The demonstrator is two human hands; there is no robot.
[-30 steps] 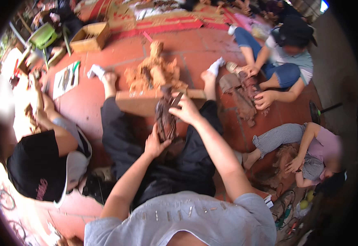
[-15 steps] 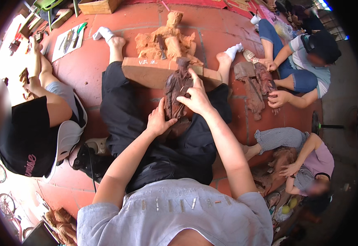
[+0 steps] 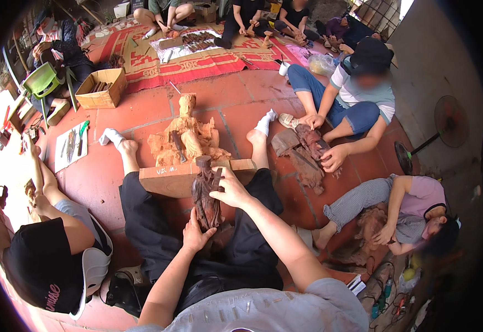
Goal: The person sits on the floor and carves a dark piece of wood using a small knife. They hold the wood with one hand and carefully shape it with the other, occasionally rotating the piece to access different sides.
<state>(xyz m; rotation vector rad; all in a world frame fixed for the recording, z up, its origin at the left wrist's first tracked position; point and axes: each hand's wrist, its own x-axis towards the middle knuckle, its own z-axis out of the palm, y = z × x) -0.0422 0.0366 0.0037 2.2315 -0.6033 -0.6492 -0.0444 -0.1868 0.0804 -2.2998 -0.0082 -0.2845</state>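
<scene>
A dark reddish-brown carved wooden figurine [image 3: 201, 193] stands upright between my legs. My left hand [image 3: 196, 232] grips it low down, thumb and fingers around its base. At its upper right side, my right hand [image 3: 232, 189] pinches a small dark flat piece [image 3: 217, 179] against the carving; its exact kind cannot be made out. Just beyond stands a wooden block [image 3: 166, 181] with a larger, pale orange wood carving [image 3: 189, 135] behind it. A dark slim tool [image 3: 177, 146] leans on that carving.
White paper with several carving tools [image 3: 72, 145] lies on the tiles at left. A person at right handles dark carvings [image 3: 310, 145]; others sit at left [image 3: 42, 260] and lower right [image 3: 402, 216]. Further off are a cardboard box [image 3: 102, 89], a red mat [image 3: 141, 61] and a fan [image 3: 446, 124].
The view has tilted up, showing more people and the mat. My right hand's index finger, earlier stretched toward the figurine's top, is now bent at the dark piece. My left hand keeps its hold.
</scene>
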